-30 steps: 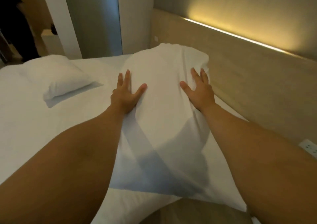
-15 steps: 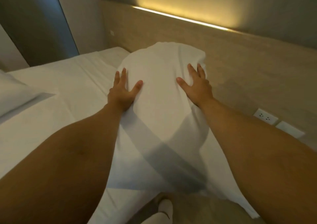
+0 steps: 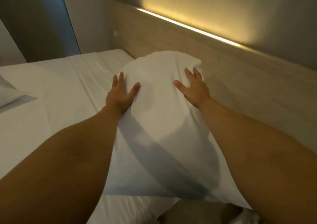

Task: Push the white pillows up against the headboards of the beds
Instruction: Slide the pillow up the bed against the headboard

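Warm-lit wooden headboard (image 3: 171,41) along the bed's (image 3: 51,89) edge; left hand (image 3: 120,95) and right hand (image 3: 193,88), fingers spread, press flat on the white pillow (image 3: 159,120) touching it.

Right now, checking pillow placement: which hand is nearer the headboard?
Right. The right hand presses the pillow beside the headboard; the left hand presses its opposite side.

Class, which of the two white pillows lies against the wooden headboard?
The large white pillow under both hands; the other pillow lies at the left edge.
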